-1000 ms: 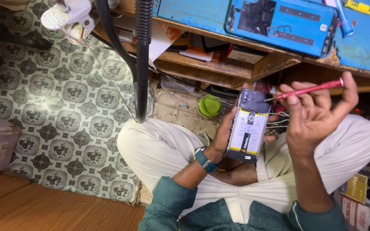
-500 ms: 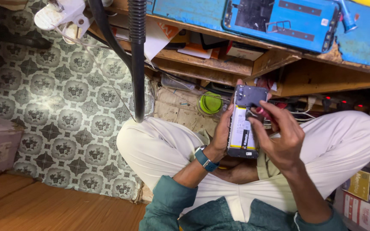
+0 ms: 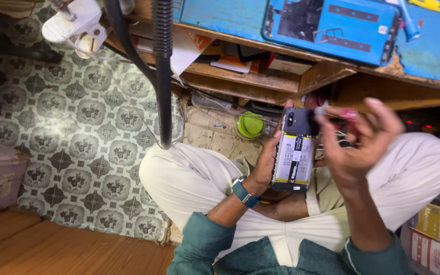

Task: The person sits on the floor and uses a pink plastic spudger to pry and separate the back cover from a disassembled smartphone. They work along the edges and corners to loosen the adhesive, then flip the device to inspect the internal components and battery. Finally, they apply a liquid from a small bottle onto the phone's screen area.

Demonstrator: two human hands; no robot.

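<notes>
My left hand [image 3: 268, 159] grips an opened phone [image 3: 296, 150] upright over my lap, its back cover off so the battery and camera block show. A watch with a blue strap [image 3: 244, 191] is on that wrist. My right hand [image 3: 358, 142] is blurred beside the phone's top right corner, fingers pinched on a thin red-handled tool [image 3: 338, 112] that points toward the phone's upper edge. I sit cross-legged in white trousers [image 3: 189, 178].
A blue work mat [image 3: 434, 46] on the wooden bench above carries a phone's blue back cover [image 3: 332, 25]. A black flexible lamp arm [image 3: 163, 71] hangs at the left. A green round lid [image 3: 250, 125] lies under the bench. Patterned floor covering [image 3: 67, 132] and boxes [image 3: 426, 234] flank me.
My right hand, raised with the red tool above the phone a second ago, dropped to the phone's top, then shifted slightly right. The phone stayed in my left hand.
</notes>
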